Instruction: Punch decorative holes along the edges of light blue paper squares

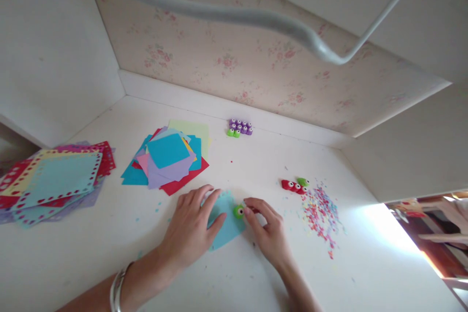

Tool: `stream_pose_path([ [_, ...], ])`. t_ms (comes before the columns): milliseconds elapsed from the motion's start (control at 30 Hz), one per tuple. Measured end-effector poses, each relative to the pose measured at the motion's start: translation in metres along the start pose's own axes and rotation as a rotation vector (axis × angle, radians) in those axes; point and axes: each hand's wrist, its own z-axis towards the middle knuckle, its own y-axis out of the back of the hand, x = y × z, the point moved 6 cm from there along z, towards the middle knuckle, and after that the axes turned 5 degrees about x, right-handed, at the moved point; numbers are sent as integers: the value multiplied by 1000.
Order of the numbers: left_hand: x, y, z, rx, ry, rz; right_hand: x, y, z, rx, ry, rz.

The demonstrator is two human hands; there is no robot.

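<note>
A light blue paper square [227, 224] lies on the white desk [109, 263] in front of me. My left hand [192, 226] rests flat on its left part, fingers spread and open, a silver bangle on the wrist. A small green hole punch [239, 211] sits on the paper's right edge. My right hand [266, 231] is beside it, fingertips curled and touching the punch from the right; something red shows just behind the fingers.
A loose stack of plain coloured paper squares [168, 161] lies behind my left hand. Punched-edge sheets [54, 178] are piled at far left. Purple and green punches [239, 127] stand by the back wall. Red and green punches [295, 185] and confetti [321, 214] lie right.
</note>
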Motion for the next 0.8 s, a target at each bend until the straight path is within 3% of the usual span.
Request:
stream_pose_path([
  [67, -8, 3, -3, -4, -85, 35, 1, 5, 8, 13, -25, 32],
  [167, -17, -1, -8, 89, -178, 38, 6, 6, 22, 150, -43, 40],
  [333, -15, -15, -12, 206, -173, 38, 13, 3, 33, 364, -106, 22],
  [567, -13, -16, -14, 184, -174, 13, 15, 6, 38, 453, -107, 91],
  [800, -12, -19, -15, 188, -174, -7, 7, 3, 43, 534, -205, 41],
])
